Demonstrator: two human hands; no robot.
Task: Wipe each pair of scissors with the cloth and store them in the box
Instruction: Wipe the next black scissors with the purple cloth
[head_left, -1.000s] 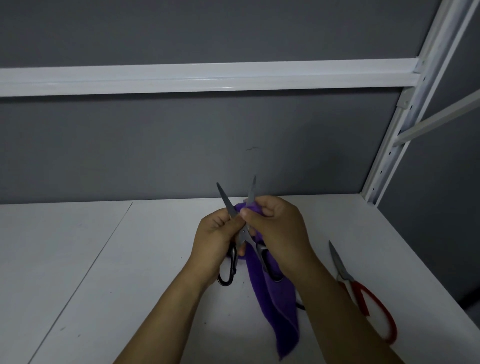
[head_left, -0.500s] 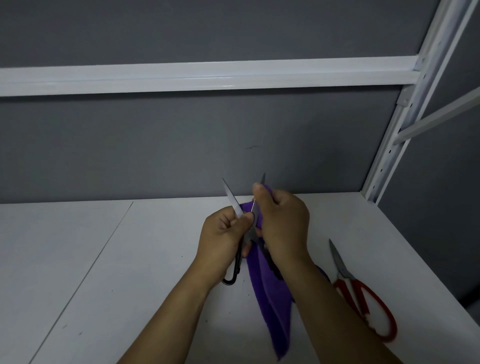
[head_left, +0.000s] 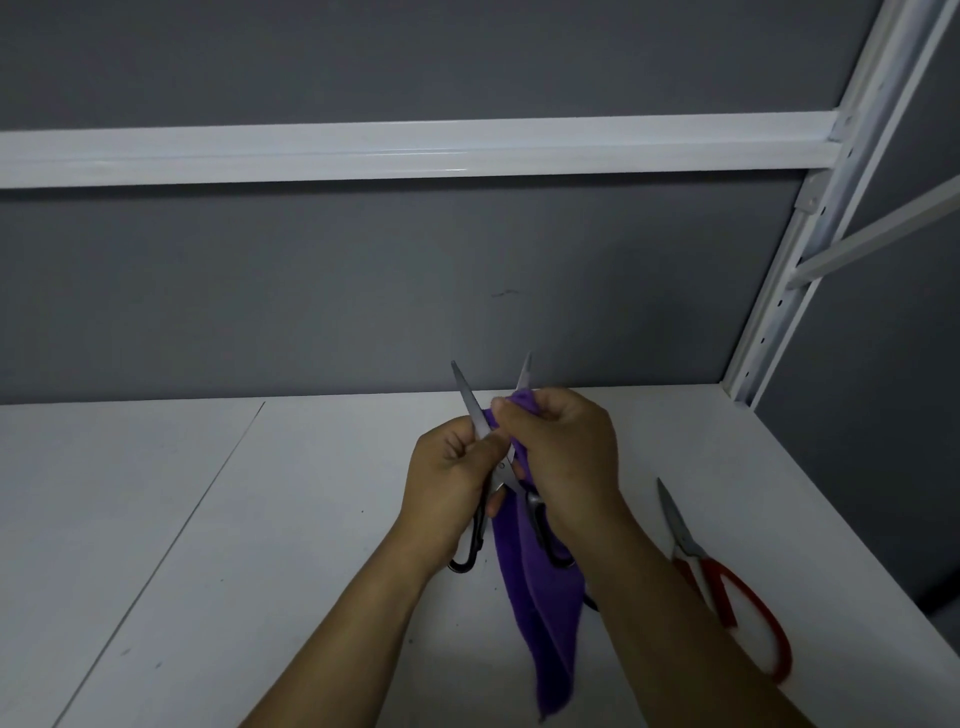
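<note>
- Tabletop (head_left: 182, 519): white, matte, with a thin seam (head_left: 208, 483) running diagonally, well to the left of the fingers. A few small dark specks near the forearms.
- Room: dim light. A grey wall (head_left: 311, 291) lies beyond the fingers, crossed by a white horizontal rail (head_left: 363, 153). A white perforated upright (head_left: 779, 291) stands at the far right corner.
- Left hand (head_left: 449, 473): raised above the tabletop, fingers (head_left: 452, 441) curled around the black-handled scissors (head_left: 470, 402) near the pivot. One black loop hangs below the palm.
- Scissors blades spread in a V, tips pointing up and away from the person.
- Right hand (head_left: 563, 457): just beside the left hand and touching it, knuckles up. Its fingers (head_left: 519, 415) pinch the purple cloth (head_left: 540, 613) around the right-hand blade. Only that blade's tip shows above the cloth.
- The rest of the cloth hangs down from the right fingers, between the two forearms.
- Red-handled scissors (head_left: 684, 543): flat on the tabletop to the right of the right hand, apart from it. Blades closed, tip pointing away.
</note>
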